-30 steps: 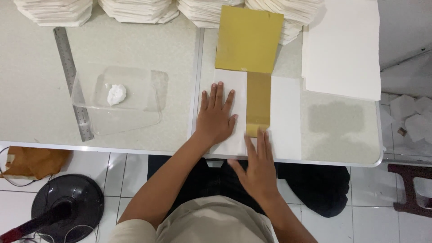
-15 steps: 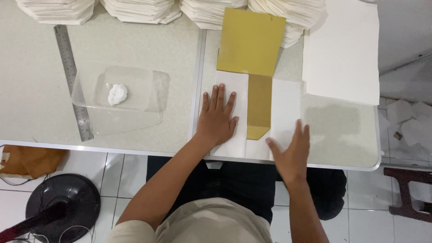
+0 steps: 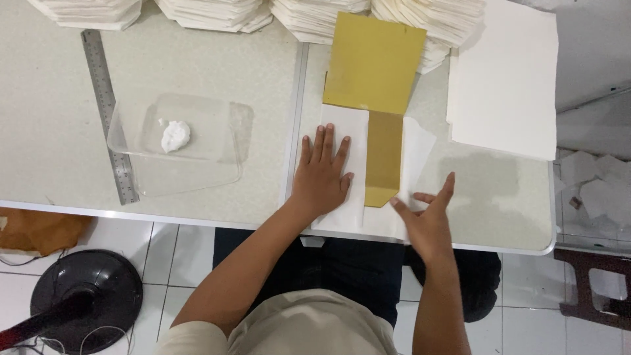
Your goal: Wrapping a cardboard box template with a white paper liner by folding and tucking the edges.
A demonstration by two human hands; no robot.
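Left hand [image 3: 322,174] flat, fingers spread, pins white sheet [image 3: 347,141] to worktop [image 3: 217,72] left of gold card strip [image 3: 383,158] to stop slipping; right hand [image 3: 428,220] open, holding nothing, fingertips at sheet's right flap.

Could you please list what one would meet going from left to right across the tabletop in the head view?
Metal ruler → clear plastic tray with a white dab → left hand → gold card strip → right hand → white sheet.
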